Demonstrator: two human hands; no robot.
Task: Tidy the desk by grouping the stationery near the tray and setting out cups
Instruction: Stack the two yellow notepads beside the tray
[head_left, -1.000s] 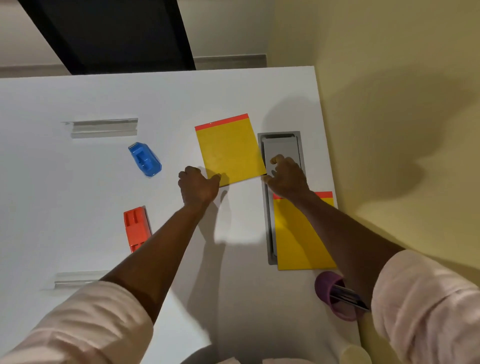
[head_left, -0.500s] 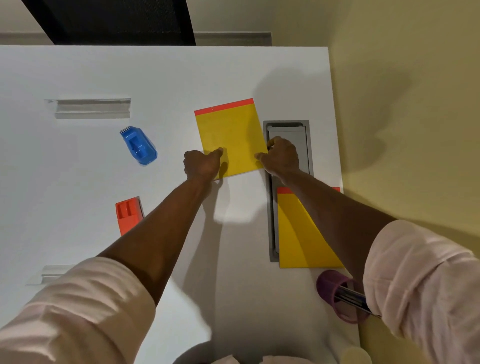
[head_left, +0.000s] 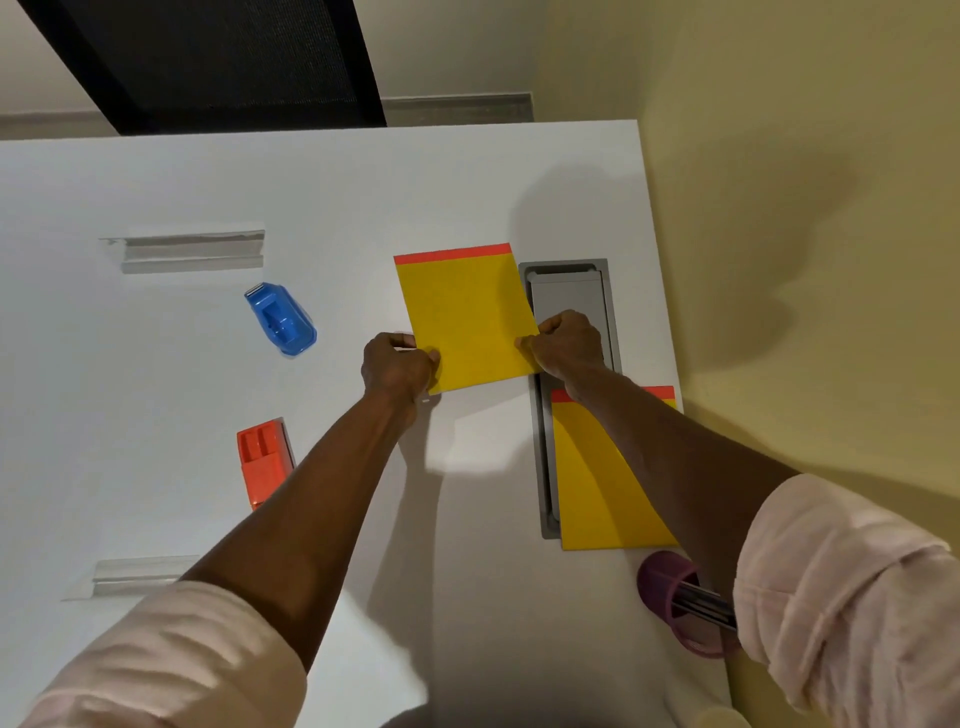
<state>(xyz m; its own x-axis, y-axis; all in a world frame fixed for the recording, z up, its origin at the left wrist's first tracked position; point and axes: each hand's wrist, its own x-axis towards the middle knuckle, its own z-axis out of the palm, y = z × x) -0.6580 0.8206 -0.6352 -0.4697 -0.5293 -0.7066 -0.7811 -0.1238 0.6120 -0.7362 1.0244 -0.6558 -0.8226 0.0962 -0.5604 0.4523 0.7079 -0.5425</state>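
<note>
Both hands are on the yellow pad (head_left: 465, 317) now, the one with the orange strip along its far edge, lying on the white desk (head_left: 156, 395) just left of the grey tray (head_left: 571, 291) set into the top. The left hand (head_left: 397, 364) pinches the near left corner, the right hand (head_left: 566, 345) pinches the near right edge, fingers closed on the paper on both sides. The pad sits slightly skewed, its right edge just meeting the tray's rim.

The risk here, I'd say: it's held by the near corners only, so if it's thin it could bend or a sheet could peel up when lifted. Swing it right and it may catch the tray's rim or knock the second yellow pad (head_left: 597, 483), which lies partly over the tray's near end, under the right forearm.

That sleeve hangs very close to the purple cup (head_left: 667, 587) at the near right corner, with dark pens (head_left: 698, 605) in it; a pull back of the elbow could tip it over the edge.

The tray's far end looks bare, though the right hand hides part of it. Further left, well apart, sit a blue tape dispenser (head_left: 280, 319) and an orange stapler (head_left: 262, 462), not yet grouped.
</note>
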